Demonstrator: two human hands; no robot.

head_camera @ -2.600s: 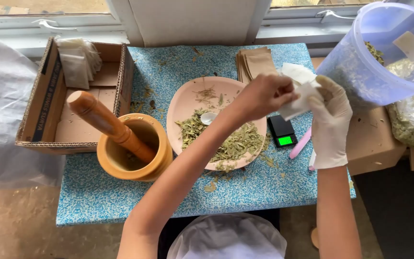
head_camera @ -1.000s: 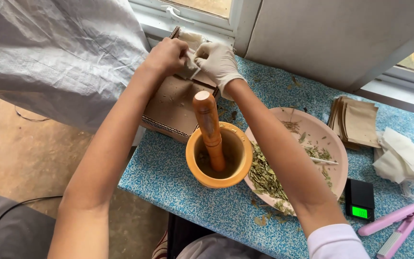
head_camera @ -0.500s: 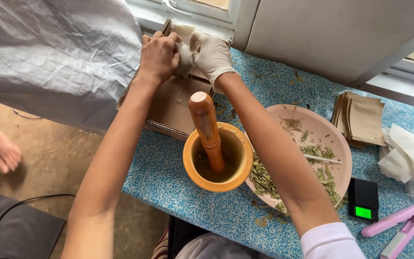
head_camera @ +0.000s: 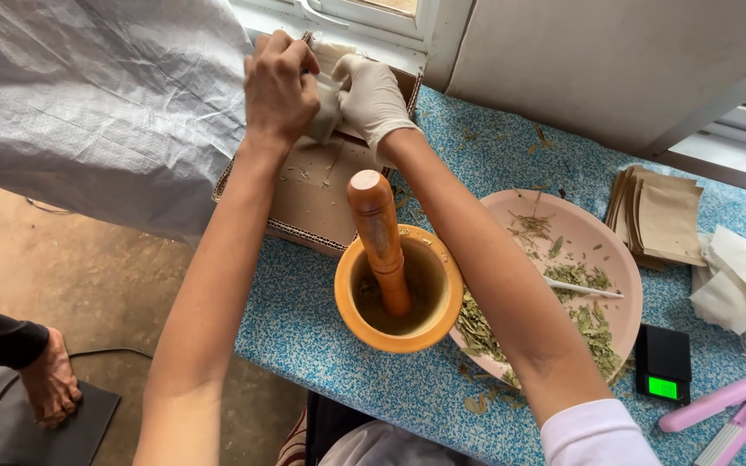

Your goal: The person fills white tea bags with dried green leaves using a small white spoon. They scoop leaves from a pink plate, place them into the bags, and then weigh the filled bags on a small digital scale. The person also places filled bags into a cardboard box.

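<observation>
My bare left hand [head_camera: 278,86] and my gloved right hand [head_camera: 375,97] meet over an open cardboard box [head_camera: 312,194] at the table's far left. Together they grip a small white pouch [head_camera: 328,97] just above the box's back end; more white pouches [head_camera: 331,52] show behind the fingers. Both forearms reach across a wooden mortar [head_camera: 397,298] with its pestle [head_camera: 379,233] leaning inside.
A pink plate [head_camera: 593,250] holds dried green leaves and a white spoon [head_camera: 582,288]. Brown paper bags [head_camera: 662,216], loose white pouches [head_camera: 740,280], a small black scale [head_camera: 663,362] and a pink sealer [head_camera: 731,406] lie to the right. Grey sheeting [head_camera: 97,103] hangs left. Another person's arm [head_camera: 10,345] is on the floor.
Both hands carried a white pouch from the right side of the table over to the cardboard box on the left. In the last second they stay there, working the pouch.
</observation>
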